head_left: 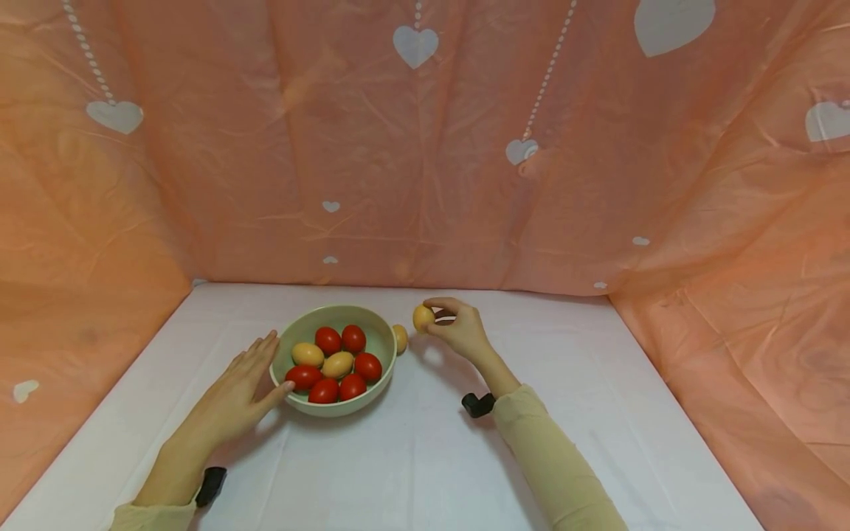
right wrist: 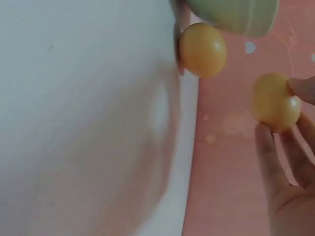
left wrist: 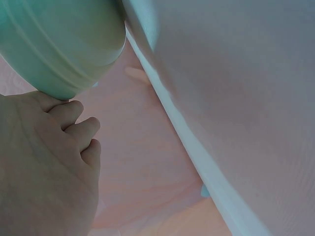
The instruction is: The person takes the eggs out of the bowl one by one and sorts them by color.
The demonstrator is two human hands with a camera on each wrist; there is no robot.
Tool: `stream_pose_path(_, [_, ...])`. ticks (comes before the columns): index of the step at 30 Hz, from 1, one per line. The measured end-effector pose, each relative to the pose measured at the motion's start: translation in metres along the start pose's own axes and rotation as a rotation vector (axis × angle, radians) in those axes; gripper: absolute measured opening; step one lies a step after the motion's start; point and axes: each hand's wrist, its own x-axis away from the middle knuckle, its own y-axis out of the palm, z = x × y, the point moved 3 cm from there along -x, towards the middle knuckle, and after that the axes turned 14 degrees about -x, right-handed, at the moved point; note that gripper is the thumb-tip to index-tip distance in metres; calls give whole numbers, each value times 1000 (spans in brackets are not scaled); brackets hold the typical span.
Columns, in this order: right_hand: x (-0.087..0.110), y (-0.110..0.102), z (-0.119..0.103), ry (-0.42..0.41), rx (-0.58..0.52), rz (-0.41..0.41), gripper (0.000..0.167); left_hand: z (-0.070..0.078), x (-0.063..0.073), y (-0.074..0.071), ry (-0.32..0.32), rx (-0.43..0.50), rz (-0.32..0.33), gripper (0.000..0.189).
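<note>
A pale green bowl (head_left: pixel 339 408) stands on the table, holding several red oval tomatoes (head_left: pixel 353 338) and two yellow egg-shaped tomatoes (head_left: pixel 308 355). My left hand (head_left: pixel 232 391) rests against the bowl's left side, its fingers fairly straight and the thumb by the front rim. In the left wrist view, fingertips (left wrist: pixel 74 109) meet the bowl's outer wall (left wrist: pixel 64 49). To the right of the bowl, my right hand (head_left: pixel 465 332) pinches a yellow tomato (right wrist: pixel 275 102) between thumb and fingers, held above the table. Another yellow tomato (right wrist: pixel 203 50) lies beside the bowl, partly hidden by it in the head view.
White cloth (head_left: pixel 412 472) covers the table. An orange-pink curtain (head_left: pixel 425 184) with pale hearts hangs behind it and along both sides. Black wrist devices (head_left: pixel 478 405) sit on both arms.
</note>
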Motion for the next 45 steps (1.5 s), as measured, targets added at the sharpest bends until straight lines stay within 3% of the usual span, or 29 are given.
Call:
stream_pose_path(8, [-2, -1, 17, 143, 153, -23, 41, 0, 1, 0, -6, 7, -8, 86])
stream_pose_path(18, [-2, 1, 28, 289, 196, -72, 42, -1, 1, 2, -8, 7, -27, 86])
stream_pose_path(28, [-1, 6, 30, 315, 185, -96, 40, 0, 0, 2, 3, -1, 3, 84])
stream_pose_path(40, [-1, 7, 28, 325, 183, -99, 39, 0, 0, 0, -6, 13, -5, 85])
stream_pose_path(45, [-2, 6, 30, 311, 234, -102, 43, 0, 0, 0, -4, 12, 1, 85])
